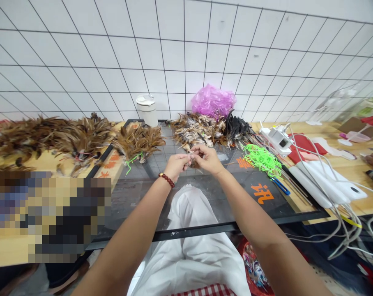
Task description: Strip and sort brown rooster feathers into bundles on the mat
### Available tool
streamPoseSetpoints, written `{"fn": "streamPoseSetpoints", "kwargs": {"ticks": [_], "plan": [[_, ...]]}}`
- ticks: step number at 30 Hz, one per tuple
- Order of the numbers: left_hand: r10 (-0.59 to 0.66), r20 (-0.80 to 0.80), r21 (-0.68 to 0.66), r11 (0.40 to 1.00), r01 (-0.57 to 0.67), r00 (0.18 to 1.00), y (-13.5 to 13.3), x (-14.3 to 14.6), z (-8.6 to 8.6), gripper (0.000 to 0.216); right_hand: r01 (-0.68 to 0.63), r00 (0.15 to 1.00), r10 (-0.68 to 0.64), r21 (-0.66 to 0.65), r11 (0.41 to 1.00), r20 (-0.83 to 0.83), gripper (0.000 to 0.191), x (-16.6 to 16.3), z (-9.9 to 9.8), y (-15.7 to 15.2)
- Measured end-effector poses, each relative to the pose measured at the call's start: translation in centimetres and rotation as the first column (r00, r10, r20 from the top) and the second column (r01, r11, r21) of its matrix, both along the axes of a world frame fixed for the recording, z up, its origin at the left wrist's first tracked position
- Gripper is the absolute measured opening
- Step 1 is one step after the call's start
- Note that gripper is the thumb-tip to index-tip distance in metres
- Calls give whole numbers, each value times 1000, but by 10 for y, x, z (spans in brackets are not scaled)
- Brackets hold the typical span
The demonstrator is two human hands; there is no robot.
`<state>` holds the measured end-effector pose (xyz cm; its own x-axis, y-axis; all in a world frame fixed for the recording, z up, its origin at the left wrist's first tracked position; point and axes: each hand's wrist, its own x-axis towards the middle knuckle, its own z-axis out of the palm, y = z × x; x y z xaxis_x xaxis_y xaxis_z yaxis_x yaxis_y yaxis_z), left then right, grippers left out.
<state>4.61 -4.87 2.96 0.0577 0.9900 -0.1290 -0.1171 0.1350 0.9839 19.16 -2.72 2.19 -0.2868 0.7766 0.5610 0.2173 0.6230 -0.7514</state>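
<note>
Brown feather material under inspection: a small tuft (194,164) sits at the centre of the work, over the dark glass panel (137,201). Left hand (175,165) and right hand (209,160) meet there, thumbs and fingers in narrow pinches on the tuft; whether a thread also runs between the fingertips is too small to tell.

Taken from the hands, a mottled feather pile (197,128) lies at twelve o'clock, black feathers (238,130) at two, green cord (263,159) at three, a blue-handled tool (280,186) just past three, and a brown feather bunch (139,142) towards ten.

Assessment: sound handling calls for one firm pinch near the quill ends, tips aligned, the other hand working lightly so that no vane is bent.
</note>
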Motion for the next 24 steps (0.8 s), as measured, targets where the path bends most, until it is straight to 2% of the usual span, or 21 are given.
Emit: {"fn": "streamPoseSetpoints", "kwargs": {"ticks": [4, 7, 13, 15, 17, 20, 24], "plan": [[-39, -111, -15, 999, 38, 993, -3, 5, 0, 19, 17, 995, -26, -84, 996, -99, 16, 0, 0, 2], [-81, -133, -24, 997, 78, 988, -3, 6, 0, 19, 5, 993, -20, -123, 992, -120, 17, 0, -2, 4], [-192, -202, 38, 978, 203, 960, -4, 7, -3, 21, 0, 988, -30, -197, 980, -153, 21, -1, -6, 8], [-174, -230, 44, 981, 189, 957, -3, 8, -4, 23, -32, 984, -8, -224, 974, -175, 23, -1, -6, 9], [-116, -188, 32, 992, 124, 975, -1, 8, -6, 23, -65, 982, 22, -231, 971, -186, 25, 0, -5, 10], [-41, -76, 3, 999, 41, 996, 2, 5, -8, 20, -32, 997, 22, -137, 990, -70, 28, 2, -5, 10], [-30, -38, -1, 1000, 30, 999, 5, 3, -11, 18, 15, 987, -21, 43, 999, 160, 22, 5, -5, 10]]}}
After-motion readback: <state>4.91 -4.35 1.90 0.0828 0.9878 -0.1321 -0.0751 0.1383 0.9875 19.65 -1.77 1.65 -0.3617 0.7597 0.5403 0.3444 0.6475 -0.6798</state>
